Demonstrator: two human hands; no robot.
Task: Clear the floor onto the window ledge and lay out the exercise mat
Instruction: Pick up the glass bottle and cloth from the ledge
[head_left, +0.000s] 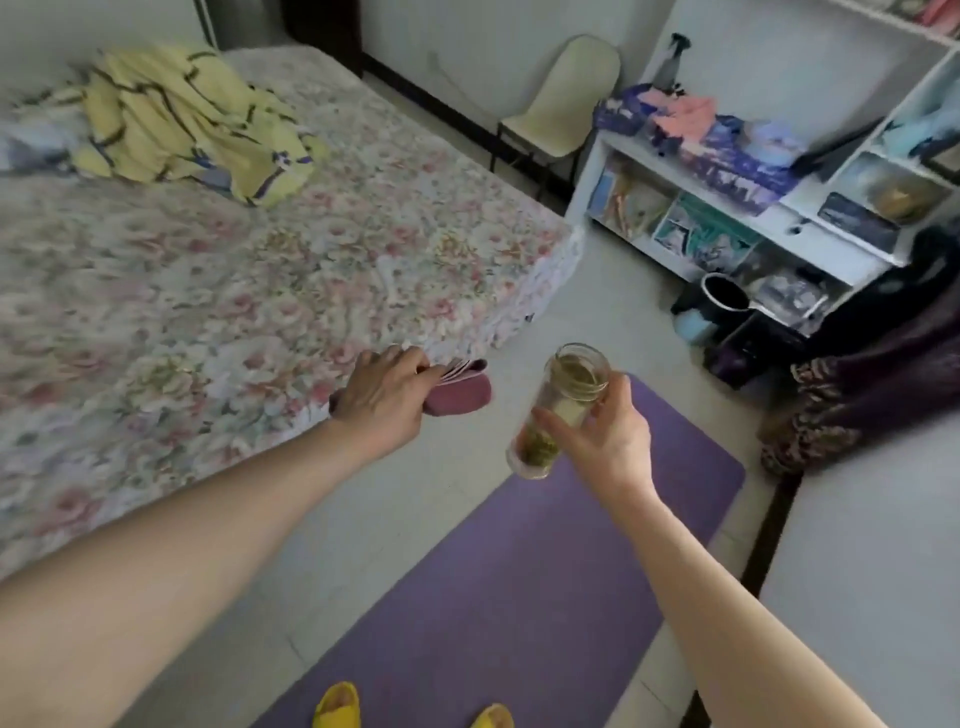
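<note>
Hands full: left (382, 397) gripping maroon pouch (460, 396), right (602, 434) around open glass jar (561, 408) above flat purple mat (519, 571).

A purple exercise mat (545, 571) lies unrolled and flat on the pale floor, running lengthwise beside the foot of the bed, its rounded far corner pointing toward the shelving. Two yellow slippers stand on its near end.

A clear glass jar (558, 410) is up off the floor, tilted, its open threaded mouth aimed up and away; it has no lid, and greenish leafy matter sits settled in its lower part. The right hand (602, 441) grips it round the middle.

A dusty-pink slipper (460, 395), with something pale and ribbed showing at its top edge, is held by the left hand (382, 397) just off the bed's edge.
</note>
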